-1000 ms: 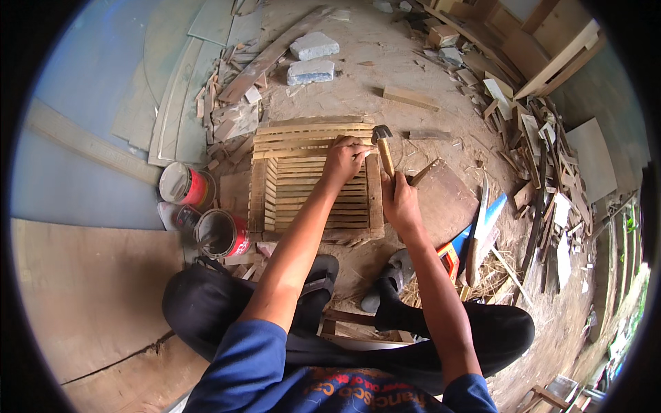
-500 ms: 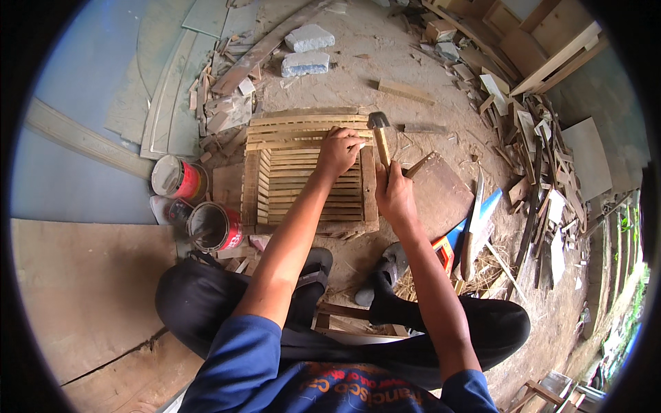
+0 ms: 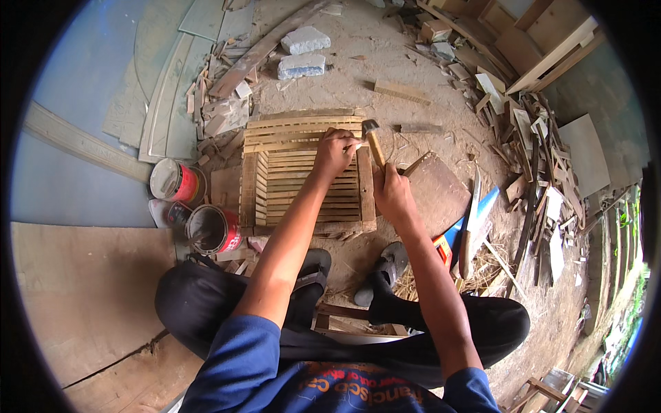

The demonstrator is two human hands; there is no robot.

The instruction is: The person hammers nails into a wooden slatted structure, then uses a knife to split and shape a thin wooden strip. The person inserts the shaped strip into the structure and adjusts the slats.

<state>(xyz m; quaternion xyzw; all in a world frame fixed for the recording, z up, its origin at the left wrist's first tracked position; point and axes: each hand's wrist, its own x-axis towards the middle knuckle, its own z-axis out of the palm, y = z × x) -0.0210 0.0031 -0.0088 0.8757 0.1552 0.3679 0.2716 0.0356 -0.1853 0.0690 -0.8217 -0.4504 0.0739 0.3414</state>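
Hammer (image 3: 374, 146) in the right hand (image 3: 395, 194): the fingers are wrapped around the lower part of its wooden handle, and the dark head is up at the far right corner of the crate, just beside the left fingertips. The grip of the left hand (image 3: 335, 150) is pressed together, thumb against fingers, over the slats at that same corner; whatever it may pinch is too small to make out.

Beneath both hands, the slatted wooden crate (image 3: 367, 191) sits on the dirt floor (image 3: 344, 89) in front of the person, its near part open and thin slats laid across its far end. Left of it stand two red buckets (image 3: 186, 184) (image 3: 233, 230), one nearer the person than the other. To its right lie a brown board (image 3: 438, 187) and, farther right, a saw (image 3: 475, 203) beside a blue piece (image 3: 489, 205). Beyond the crate are two pale blocks (image 3: 305, 40) (image 3: 301, 66) and a short plank (image 3: 403, 91). Scrap wood (image 3: 533, 165) is heaped along the right side.
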